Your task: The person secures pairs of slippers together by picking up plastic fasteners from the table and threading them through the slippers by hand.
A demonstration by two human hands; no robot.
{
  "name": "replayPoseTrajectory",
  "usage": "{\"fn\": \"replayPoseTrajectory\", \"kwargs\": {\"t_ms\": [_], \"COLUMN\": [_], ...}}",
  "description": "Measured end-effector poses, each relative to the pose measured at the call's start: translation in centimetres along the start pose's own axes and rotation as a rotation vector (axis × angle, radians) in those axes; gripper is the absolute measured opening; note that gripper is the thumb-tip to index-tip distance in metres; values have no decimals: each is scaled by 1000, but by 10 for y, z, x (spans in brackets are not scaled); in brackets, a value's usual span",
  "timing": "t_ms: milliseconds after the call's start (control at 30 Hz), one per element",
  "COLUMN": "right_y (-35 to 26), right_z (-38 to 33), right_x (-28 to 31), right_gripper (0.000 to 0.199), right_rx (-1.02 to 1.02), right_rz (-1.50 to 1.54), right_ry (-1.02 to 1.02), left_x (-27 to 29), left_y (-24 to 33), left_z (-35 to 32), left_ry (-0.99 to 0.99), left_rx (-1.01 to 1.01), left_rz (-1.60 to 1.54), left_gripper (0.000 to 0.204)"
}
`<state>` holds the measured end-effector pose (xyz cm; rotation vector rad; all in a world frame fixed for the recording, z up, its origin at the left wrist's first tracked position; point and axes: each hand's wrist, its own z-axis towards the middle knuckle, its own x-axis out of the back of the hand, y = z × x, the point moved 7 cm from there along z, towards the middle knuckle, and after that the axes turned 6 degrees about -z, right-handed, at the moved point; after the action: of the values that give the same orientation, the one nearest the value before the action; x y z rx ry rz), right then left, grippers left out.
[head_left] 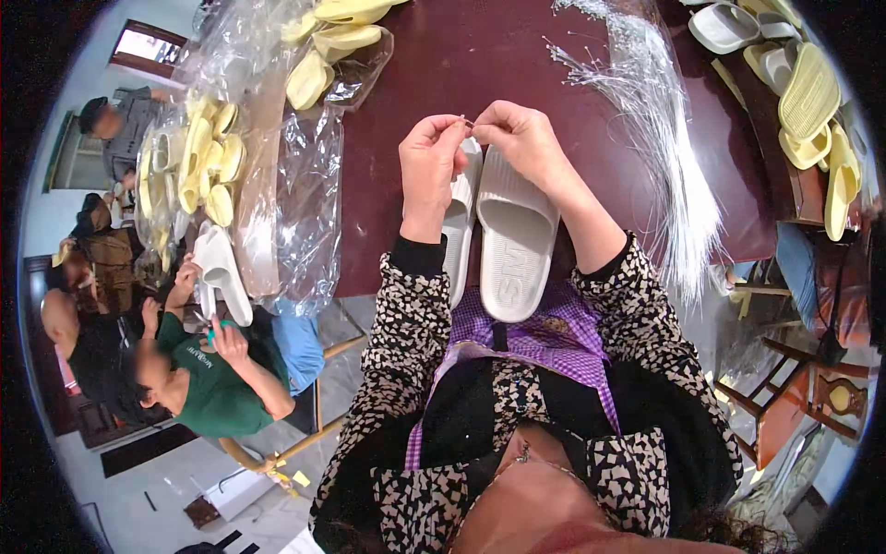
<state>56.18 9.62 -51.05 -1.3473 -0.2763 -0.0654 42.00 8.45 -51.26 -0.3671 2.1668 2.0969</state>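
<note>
A pair of off-white slide slippers lies side by side at the table's near edge, toes pointing away from me. The right slipper (pixel 519 231) is mostly in plain sight; my left hand and wrist partly cover the left slipper (pixel 456 242). Just above their toe ends my two hands meet at the fingertips. My left hand (pixel 432 164) is closed in a pinch, and my right hand (pixel 524 140) pinches from the other side. Something small and thin sits between the fingertips, too small to name.
A bundle of thin white plastic strands (pixel 672 148) spreads over the table (pixel 443 65) to the right. Yellow slippers (pixel 810 97) are piled far right, others (pixel 309 78) lie on clear plastic bags (pixel 309 194) at left. A co-worker in green (pixel 221 383) holds scissors and a pale slipper (pixel 221 268).
</note>
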Motion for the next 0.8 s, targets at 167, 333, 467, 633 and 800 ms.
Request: {"fn": "replayPoseTrajectory", "kwargs": {"t_ms": [167,333,467,633,800], "right_y": [-4,-7,-7,-5,-5], "right_z": [0,-1,-1,0,0], "right_x": [0,-1,0,1,-6], "right_gripper": [13,16,16,11,11], "right_rx": [67,30,73,65,40], "right_rz": [-54,-84,-96,-119,-116], "right_ry": [57,35,52,62,47], "left_x": [3,2,1,2,7], "left_y": [0,0,2,1,5], "left_z": [-2,-2,-3,-5,-7], "left_ry": [46,65,80,85,101], "left_rx": [-16,-56,-84,-70,-84], "left_rz": [31,66,82,44,123], "left_gripper": [5,6,6,4,3]}}
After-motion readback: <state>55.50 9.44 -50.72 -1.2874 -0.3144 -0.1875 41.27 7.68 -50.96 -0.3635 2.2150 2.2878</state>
